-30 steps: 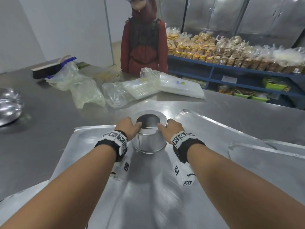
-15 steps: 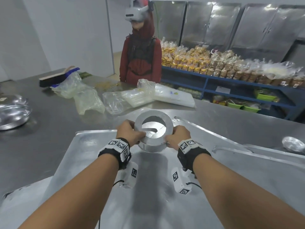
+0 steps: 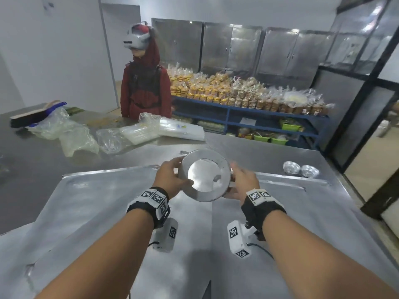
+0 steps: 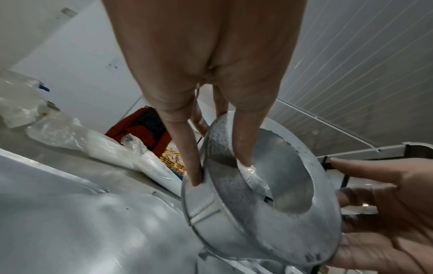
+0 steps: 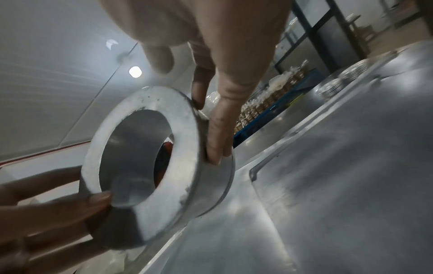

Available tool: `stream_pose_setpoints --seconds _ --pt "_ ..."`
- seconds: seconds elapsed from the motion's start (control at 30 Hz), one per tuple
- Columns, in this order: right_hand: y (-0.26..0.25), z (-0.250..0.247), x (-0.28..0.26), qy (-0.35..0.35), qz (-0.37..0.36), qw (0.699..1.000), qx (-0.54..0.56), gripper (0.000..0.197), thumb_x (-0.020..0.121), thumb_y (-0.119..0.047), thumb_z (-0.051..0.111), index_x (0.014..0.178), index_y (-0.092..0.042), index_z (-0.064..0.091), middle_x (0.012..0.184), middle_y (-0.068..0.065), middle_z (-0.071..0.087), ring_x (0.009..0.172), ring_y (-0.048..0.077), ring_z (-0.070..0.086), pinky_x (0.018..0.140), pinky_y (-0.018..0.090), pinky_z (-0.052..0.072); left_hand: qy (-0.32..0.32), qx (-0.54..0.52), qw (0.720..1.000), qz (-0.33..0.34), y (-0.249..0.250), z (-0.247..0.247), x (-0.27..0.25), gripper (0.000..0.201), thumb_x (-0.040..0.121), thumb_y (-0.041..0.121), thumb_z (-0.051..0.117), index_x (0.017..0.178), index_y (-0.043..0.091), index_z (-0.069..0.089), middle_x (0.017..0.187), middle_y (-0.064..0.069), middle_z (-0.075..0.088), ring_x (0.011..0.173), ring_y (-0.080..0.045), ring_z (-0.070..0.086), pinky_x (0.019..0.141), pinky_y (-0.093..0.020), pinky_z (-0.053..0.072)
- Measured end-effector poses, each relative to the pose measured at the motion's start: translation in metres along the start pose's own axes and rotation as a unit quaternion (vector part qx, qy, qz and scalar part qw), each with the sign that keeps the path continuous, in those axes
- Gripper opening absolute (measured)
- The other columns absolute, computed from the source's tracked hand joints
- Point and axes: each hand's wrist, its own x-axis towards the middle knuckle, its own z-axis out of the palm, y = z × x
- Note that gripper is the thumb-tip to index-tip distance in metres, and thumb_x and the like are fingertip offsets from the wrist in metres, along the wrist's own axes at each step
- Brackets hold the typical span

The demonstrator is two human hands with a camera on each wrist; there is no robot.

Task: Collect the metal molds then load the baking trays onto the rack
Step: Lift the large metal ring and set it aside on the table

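At frame centre your left hand (image 3: 170, 178) pinches the wall of the metal mold (image 3: 205, 175) (thumb in the bore), your right hand (image 3: 241, 184) merely bracing it with straight fingers, so that it hangs tilted above the baking tray (image 3: 97, 201) — presumably for removal.

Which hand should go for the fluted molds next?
Right, probably: the right hand is nearer the fluted molds and only cups the ring mold, while the left hand pinches its wall.

Left hand (image 3: 170, 178): thumb inside, fingers outside, pinching the wall of the metal mold (image 3: 205, 175).
Right hand (image 3: 241, 184): fingers spread, nearly straight, laid against the opposite wall.
Left forearm (image 3: 108, 244), right forearm (image 3: 302, 251): bare, extended forward, converging.
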Motion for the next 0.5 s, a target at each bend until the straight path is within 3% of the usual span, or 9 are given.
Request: stream_pose_setpoints --seconds 0.13,0.23,0.3,0.37,0.43,0.5 --pt "0.011 -0.070 -0.026 0.039 0.017 0.999 0.028 0.052 0.073 -0.055 0.075 0.093 -0.007 0.070 0.097 0.015 0.071 0.086 0.039 0.070 0.063 0.055 0.060 -0.033 -0.065 0.997 -0.014 0.019 0.049 -0.033 0.041 0.064 0.055 0.085 0.094 0.033 0.067 0.109 0.011 0.067 0.095 -0.021 0.071 0.080 -0.048 0.060" --pt "0.022 -0.117 -0.049 0.045 0.010 0.998 0.048 0.043 0.076 -0.039 0.080 0.091 0.001 0.072 0.092 0.017 0.072 0.080 0.032 0.070 0.069 0.050 0.061 -0.041 -0.101 0.993 -0.046 0.029 0.083 -0.053 0.052 0.062 0.076 0.072 0.068 0.026 0.059 0.100 -0.007 0.071 0.092 -0.034 0.070 0.076 -0.053 0.060" --pt "0.034 -0.144 -0.063 0.040 0.005 0.996 0.075 0.027 0.079 -0.023 0.079 0.086 0.002 0.073 0.084 0.017 0.071 0.070 0.029 0.068 0.070 0.043 0.060 -0.053 -0.118 0.990 -0.064 0.034 0.104 -0.067 0.061 0.068 0.076 0.065 0.075 0.015 0.059 0.100 -0.013 0.070 0.092 -0.038 0.070 0.076 -0.052 0.061" --pt "0.047 -0.169 -0.077 0.035 -0.004 0.995 0.089 0.023 0.077 -0.013 0.079 0.087 0.006 0.072 0.082 0.017 0.069 0.066 0.027 0.067 0.068 0.037 0.059 -0.063 -0.125 0.986 -0.086 0.032 0.125 -0.079 0.072 0.069 0.076 0.066 0.085 0.006 0.060 0.102 -0.015 0.070 0.086 -0.036 0.072 0.077 -0.053 0.060" --pt "0.065 -0.189 -0.084 0.021 -0.012 0.996 0.090 0.025 0.070 -0.009 0.081 0.087 0.007 0.071 0.079 0.018 0.066 0.069 0.027 0.065 0.067 0.034 0.056 -0.065 -0.117 0.986 -0.097 0.027 0.144 -0.091 0.081 0.056 0.086 0.067 0.081 0.008 0.058 0.096 -0.015 0.072 0.081 -0.036 0.072 0.078 -0.057 0.058" --pt "0.082 -0.207 -0.090 0.010 -0.012 0.997 0.072 0.025 0.056 -0.011 0.086 0.069 0.000 0.068 0.074 0.017 0.063 0.074 0.028 0.063 0.073 0.037 0.050 -0.080 -0.103 0.986 -0.106 0.023 0.162 -0.103 0.087 0.052 0.090 0.062 0.086 0.011 0.061 0.099 -0.014 0.072 0.089 -0.038 0.072 0.080 -0.058 0.058"
